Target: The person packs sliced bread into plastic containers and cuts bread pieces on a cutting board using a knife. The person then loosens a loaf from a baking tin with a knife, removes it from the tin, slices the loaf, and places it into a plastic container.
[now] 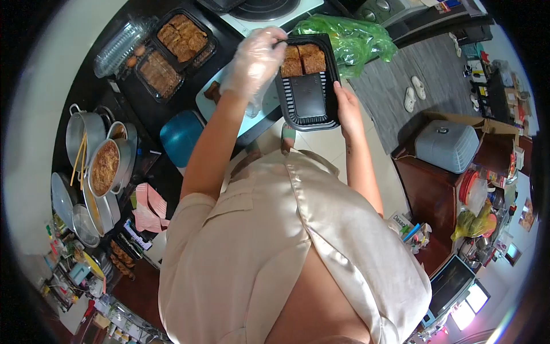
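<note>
My right hand is bare and grips the right rim of a black plastic food tray, its thumb on the edge. Browned, square-cut pieces of food fill the far end of this tray; its ribbed near part is bare. My left hand, in a clear plastic glove, is at the tray's far left corner beside those pieces. Its fingers are curled together, and what they pinch is hidden. Below the gloved hand lies a pale blue board with a dark brown piece on it.
Filled trays and clear plastic lids stand on the dark counter at far left. A green plastic bag lies beyond the tray. Pots with chopsticks stand at left, near a blue container. A grey carrier sits at right.
</note>
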`<state>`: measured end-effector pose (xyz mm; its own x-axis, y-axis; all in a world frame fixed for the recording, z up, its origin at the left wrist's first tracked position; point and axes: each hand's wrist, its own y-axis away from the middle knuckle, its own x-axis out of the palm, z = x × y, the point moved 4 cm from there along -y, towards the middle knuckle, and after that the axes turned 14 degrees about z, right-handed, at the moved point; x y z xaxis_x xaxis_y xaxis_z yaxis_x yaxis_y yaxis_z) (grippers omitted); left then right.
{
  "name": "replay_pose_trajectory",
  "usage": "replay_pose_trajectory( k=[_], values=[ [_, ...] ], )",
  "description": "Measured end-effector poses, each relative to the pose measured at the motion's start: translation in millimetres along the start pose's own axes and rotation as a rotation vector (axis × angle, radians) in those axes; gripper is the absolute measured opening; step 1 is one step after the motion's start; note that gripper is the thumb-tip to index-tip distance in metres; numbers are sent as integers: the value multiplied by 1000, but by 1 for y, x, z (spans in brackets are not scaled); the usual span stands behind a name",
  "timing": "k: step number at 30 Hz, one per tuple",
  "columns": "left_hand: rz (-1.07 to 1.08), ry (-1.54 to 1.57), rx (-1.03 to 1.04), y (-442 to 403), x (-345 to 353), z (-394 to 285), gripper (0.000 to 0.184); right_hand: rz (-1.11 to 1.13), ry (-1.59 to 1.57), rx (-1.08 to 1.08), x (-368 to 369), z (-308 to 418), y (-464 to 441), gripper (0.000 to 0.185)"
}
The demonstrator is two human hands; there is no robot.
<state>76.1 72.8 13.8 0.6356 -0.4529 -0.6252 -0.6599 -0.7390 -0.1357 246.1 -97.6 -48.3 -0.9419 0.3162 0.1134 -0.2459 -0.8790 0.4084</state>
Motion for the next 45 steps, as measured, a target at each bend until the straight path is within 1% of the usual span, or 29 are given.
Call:
replay_pose_trajectory(
  k=[2,3,4,6,7,9,12,13,16,20,22,23,24,25,26,28,29,30,32,33,34,36,38,39,40,43,45],
  values=[
    [-133,29,62,16,-24,1,24,-49,1,16,-6,-4,0,40],
    [-54,-101,-195,29,-30,6,20,-97,20,-9,-9,-6,0,41],
    [-53,-102,-197,38,-33,20,20,-96,20,-8,-11,-4,1,41],
    [427,-440,-304,61,-10,58,27,-149,36,-1,-17,2,5,41],
    [426,-439,-310,69,-8,58,27,-147,18,-1,-21,-3,1,41],
    [548,-296,-597,89,4,59,41,-140,9,-12,-27,-7,-2,41],
    [506,-273,-627,96,11,41,44,-119,19,-27,-30,-9,-4,41],
    [415,-299,-575,96,19,50,35,-108,21,-21,-31,-11,-6,41],
    [383,-328,-615,95,25,56,34,-77,25,1,-27,-11,-9,39],
    [442,-306,-633,91,31,69,34,-85,45,8,-17,-4,-5,38],
    [474,-328,-577,83,28,60,38,-101,22,-12,-13,-3,-5,39],
    [478,-330,-570,83,29,70,38,-116,-2,-30,-13,-2,-4,40],
    [426,-130,-519,84,30,87,34,-124,-4,-30,-15,-5,-5,40],
    [372,68,-468,83,27,90,31,-118,2,-16,-17,-9,-6,40],
    [377,67,-464,82,25,94,31,-111,8,-3,-18,-12,-7,40],
    [341,452,-699,76,7,82,30,-117,20,13,-15,-11,-4,40],
    [234,507,-642,71,-5,62,26,-118,36,27,-14,-11,-4,40],
    [237,508,-640,67,-6,60,26,-121,36,27,-14,-14,-5,40],
    [199,561,-390,56,-9,51,28,-63,53,16,-12,-24,-13,41],
    [367,622,-352,48,-12,19,28,-45,77,18,-9,-25,-14,41],
    [363,623,-354,43,-1,15,28,-42,80,18,-4,-23,-14,41],
    [467,527,-117,29,27,7,26,26,44,-3,6,-17,-14,41],
    [377,399,38,19,49,2,22,54,75,12,9,-19,-18,41],
    [390,363,-48,14,55,-3,22,41,63,7,14,-16,-15,41],
    [264,292,23,14,60,-2,25,27,49,2,18,-12,-13,41],
    [212,277,33,18,63,-14,30,11,52,-6,18,-13,-12,41],
    [20,54,-39,25,54,-23,37,2,52,2,15,-17,-12,41]
  ],
)
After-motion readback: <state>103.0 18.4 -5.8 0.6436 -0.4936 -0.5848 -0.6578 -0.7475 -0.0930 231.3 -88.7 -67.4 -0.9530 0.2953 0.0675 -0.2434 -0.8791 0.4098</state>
